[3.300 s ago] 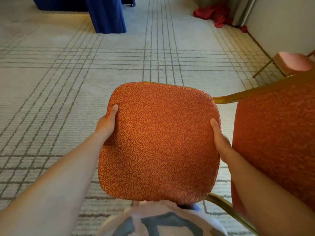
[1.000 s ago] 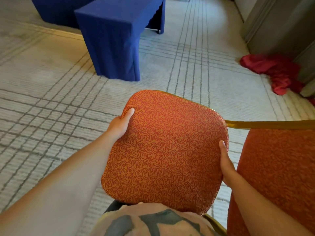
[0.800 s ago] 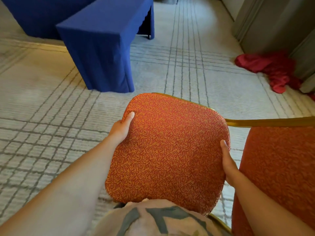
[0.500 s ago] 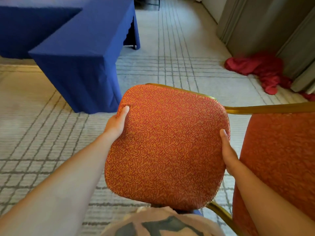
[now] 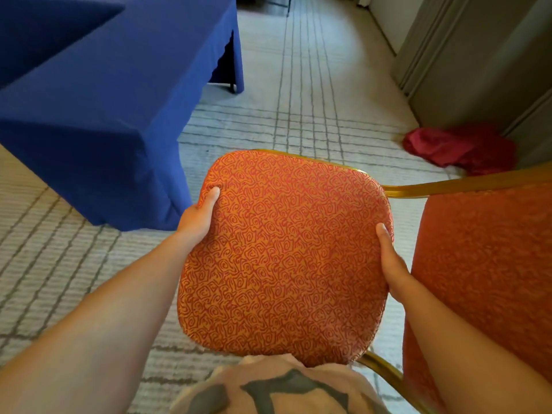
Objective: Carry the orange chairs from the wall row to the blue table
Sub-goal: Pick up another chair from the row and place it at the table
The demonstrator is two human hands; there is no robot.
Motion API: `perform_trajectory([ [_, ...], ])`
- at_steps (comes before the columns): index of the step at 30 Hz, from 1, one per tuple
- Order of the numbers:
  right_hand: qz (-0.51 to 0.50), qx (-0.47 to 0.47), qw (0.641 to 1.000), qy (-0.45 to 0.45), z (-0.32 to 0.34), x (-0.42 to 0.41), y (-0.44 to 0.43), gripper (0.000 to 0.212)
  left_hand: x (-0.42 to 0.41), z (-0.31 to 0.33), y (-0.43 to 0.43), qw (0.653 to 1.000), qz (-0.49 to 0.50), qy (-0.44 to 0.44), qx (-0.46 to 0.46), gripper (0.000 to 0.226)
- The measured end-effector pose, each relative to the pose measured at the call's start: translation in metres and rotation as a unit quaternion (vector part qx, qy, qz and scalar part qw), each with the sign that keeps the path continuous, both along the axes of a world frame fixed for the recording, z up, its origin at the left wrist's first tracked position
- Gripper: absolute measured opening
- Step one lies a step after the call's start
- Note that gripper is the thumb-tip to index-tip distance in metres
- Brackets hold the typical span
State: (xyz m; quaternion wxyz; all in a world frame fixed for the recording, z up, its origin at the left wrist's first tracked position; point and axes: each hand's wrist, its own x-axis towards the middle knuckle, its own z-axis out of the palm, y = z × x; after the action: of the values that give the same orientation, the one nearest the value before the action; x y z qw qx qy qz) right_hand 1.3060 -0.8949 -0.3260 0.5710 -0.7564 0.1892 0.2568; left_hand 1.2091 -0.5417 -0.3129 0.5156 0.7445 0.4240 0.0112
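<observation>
I hold an orange chair [image 5: 283,258] off the floor in front of my chest; it has a swirl-patterned seat cushion and a gold metal frame. Its backrest [image 5: 484,264] stands at the right edge of the view. My left hand [image 5: 197,219] grips the cushion's left side, thumb on top. My right hand [image 5: 391,264] grips the cushion's right side. The chair's legs are hidden under the seat. The blue table [image 5: 113,94], draped to the floor in blue cloth, stands just ahead on the left, its near corner close to my left hand.
A pale carpet [image 5: 301,94] with grey grid lines runs ahead between the table and the right wall. A crumpled red cloth [image 5: 460,147] lies on the floor by the grey wall panels [image 5: 478,55]. A second blue-draped table [image 5: 38,34] sits at far left.
The blue table has come much closer and now fills the upper left. The red cloth has slid toward the right edge. Both hands keep the same hold on the chair.
</observation>
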Motion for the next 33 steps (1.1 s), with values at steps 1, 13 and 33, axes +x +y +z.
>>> perform_trajectory([
  [1,0.004,0.006,1.0,0.002,0.001,0.021,0.005,0.112,0.018,0.0,0.003,1.0,0.002,0.001,-0.004,0.077],
  [13,-0.002,-0.01,0.998,0.061,-0.05,0.24,0.097,0.134,0.228,-0.019,0.099,0.999,0.008,0.035,-0.026,0.077],
  [33,-0.004,-0.029,1.0,0.003,-0.014,0.629,0.337,0.134,0.616,-0.001,0.332,0.999,0.02,-0.016,-0.031,0.073],
])
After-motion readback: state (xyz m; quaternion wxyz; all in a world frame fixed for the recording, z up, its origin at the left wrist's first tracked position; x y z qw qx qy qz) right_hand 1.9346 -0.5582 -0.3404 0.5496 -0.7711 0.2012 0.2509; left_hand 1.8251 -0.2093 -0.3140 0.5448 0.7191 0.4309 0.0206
